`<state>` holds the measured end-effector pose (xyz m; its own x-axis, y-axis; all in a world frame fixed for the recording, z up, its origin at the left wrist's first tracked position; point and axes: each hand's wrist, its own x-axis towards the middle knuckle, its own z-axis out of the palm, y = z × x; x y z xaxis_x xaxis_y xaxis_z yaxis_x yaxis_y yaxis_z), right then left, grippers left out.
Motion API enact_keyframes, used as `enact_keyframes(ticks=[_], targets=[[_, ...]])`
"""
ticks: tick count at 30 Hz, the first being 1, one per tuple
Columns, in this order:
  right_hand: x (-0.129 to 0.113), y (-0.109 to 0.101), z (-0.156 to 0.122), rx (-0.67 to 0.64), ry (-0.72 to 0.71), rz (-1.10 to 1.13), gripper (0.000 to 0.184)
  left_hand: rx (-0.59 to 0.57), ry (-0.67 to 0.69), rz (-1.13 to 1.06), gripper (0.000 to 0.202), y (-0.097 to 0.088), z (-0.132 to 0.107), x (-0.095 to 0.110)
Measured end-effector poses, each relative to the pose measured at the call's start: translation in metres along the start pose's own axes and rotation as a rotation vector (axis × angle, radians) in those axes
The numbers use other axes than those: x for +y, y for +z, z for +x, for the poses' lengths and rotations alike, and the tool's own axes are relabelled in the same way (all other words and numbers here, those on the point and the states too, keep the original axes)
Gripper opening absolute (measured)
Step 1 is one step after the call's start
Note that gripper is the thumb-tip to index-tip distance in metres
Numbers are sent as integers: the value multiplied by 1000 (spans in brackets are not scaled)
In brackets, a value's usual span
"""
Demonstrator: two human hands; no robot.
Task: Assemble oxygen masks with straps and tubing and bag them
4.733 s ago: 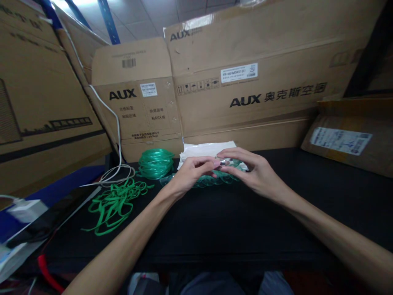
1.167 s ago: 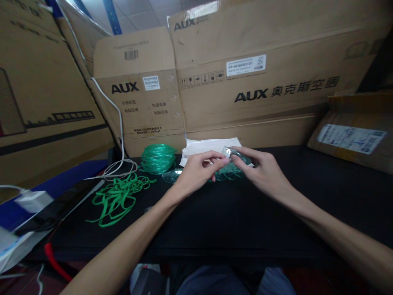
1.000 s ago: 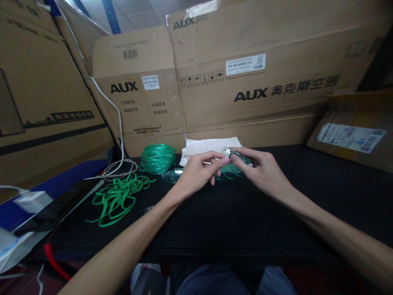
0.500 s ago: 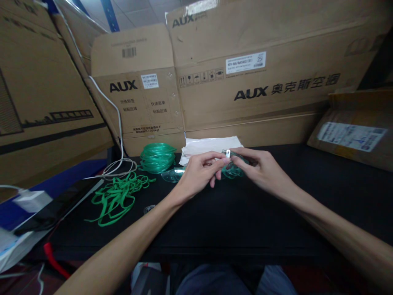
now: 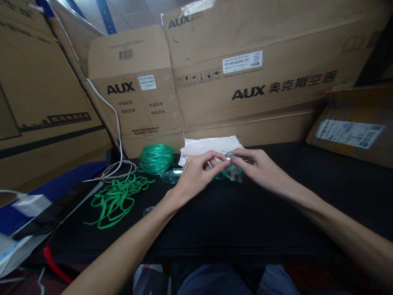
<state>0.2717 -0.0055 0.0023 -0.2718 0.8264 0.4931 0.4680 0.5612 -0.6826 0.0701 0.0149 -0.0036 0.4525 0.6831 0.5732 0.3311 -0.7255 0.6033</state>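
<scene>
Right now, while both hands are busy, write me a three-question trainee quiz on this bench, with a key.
1. True or false: the coil of green tubing lies to the left of the white sheet in the picture.
2. What stands directly behind that sheet? A: a red cord. B: AUX-printed cardboard. C: a white plug.
3. Is the small shiny piece at the fingertips of the left hand, the right hand, or both?

Key: 1, true; 2, B; 3, both.

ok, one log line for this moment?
left hand: holds shiny clear piece; right hand: same piece; behind: white sheet; leftward: green coil
</scene>
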Motion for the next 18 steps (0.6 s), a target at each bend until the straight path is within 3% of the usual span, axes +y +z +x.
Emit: enact_keyframes(ticks=[2,4,9,13,18], targets=[[-1,0,0,-31,32,27,28,99,101,116,27,-3,2,0],[-2,0,-1,-39,43,37,30,122,208,174,28,-7,4,0],[0,1,-1,-46,2,11,29,-26,426,225,29,-14,8,-5],[1,0,-1,-63,-4,19,33,-100,472,231,38,-19,10,-10],[-3,-1,-2,-69,36,60,36,-97,445,218,37,-23,10,-11]])
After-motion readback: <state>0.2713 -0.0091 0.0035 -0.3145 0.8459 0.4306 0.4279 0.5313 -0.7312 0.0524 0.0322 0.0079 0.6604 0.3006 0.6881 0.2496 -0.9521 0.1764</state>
